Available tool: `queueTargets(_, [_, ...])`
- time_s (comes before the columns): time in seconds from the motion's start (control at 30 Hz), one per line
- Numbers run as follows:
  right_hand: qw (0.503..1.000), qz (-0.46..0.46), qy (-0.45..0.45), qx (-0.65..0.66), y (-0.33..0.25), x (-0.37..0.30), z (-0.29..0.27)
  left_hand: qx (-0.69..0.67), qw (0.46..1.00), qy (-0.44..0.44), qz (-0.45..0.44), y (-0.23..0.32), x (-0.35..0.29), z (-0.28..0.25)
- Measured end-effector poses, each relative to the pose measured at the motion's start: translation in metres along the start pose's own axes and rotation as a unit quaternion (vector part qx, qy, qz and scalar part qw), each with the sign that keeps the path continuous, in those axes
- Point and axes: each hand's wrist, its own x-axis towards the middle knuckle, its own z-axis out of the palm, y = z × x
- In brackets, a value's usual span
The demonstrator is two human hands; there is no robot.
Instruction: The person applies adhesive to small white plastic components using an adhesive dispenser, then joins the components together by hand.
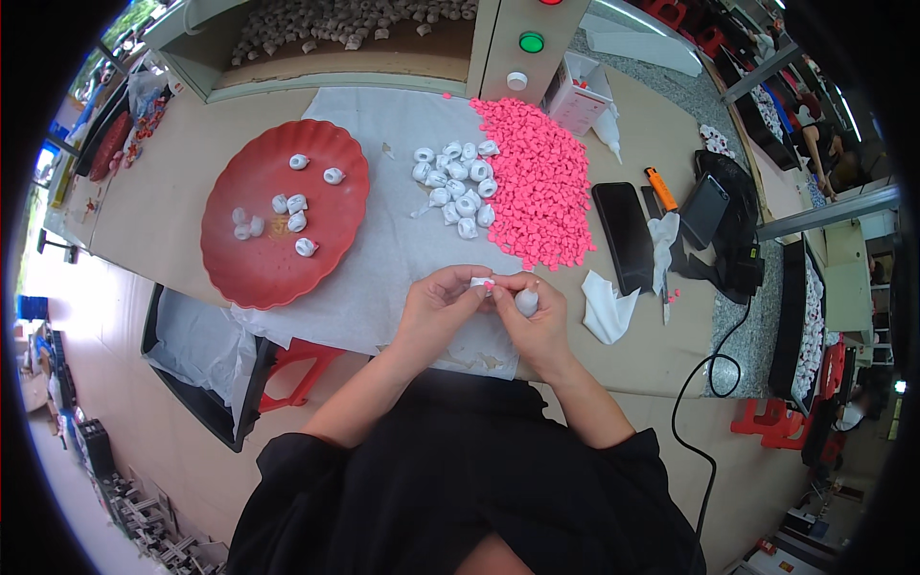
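Observation:
Close together over the near edge of the paper-covered table are my left hand (433,314) and my right hand (539,333), both closed. My left fingertips pinch a small white piece (478,282). A tiny pink piece (490,287) sits against it, at my right fingertips. A whitish, rounded squeeze bottle (526,304) is tucked in my right hand, mostly hidden by the fingers. Beyond my hands lies a group of white wrapped pieces (457,178), beside a large spread of small pink pieces (539,182).
At left, a red scalloped plate (225,192) carries several white pieces. To the right lie a black phone (623,235), a white cloth (608,309), an orange-handled tool (661,189) and a nozzle bottle (609,132). An open-fronted machine (345,72) with a green button (531,41) stands behind.

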Motion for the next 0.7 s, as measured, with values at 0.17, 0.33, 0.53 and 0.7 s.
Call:
queueTargets(0.17, [0.986, 0.129, -0.018, 0.108, 0.002, 0.007, -0.011, -0.026, 0.999, 0.002, -0.027, 0.001, 0.002, -0.002])
queueTargets(0.33, [0.976, 0.170, -0.038, 0.128, -0.004, 0.009, -0.013, -0.035, 0.999, -0.012, -0.035, 0.000, 0.004, -0.002])
queueTargets(0.53, [0.977, 0.165, -0.035, 0.131, -0.004, 0.008, -0.013, -0.033, 0.999, -0.012, -0.035, 0.000, 0.004, -0.003])
queueTargets(0.7, [0.995, 0.067, -0.026, 0.065, -0.009, 0.003, -0.007, -0.020, 1.000, -0.022, -0.004, -0.001, 0.002, -0.004])
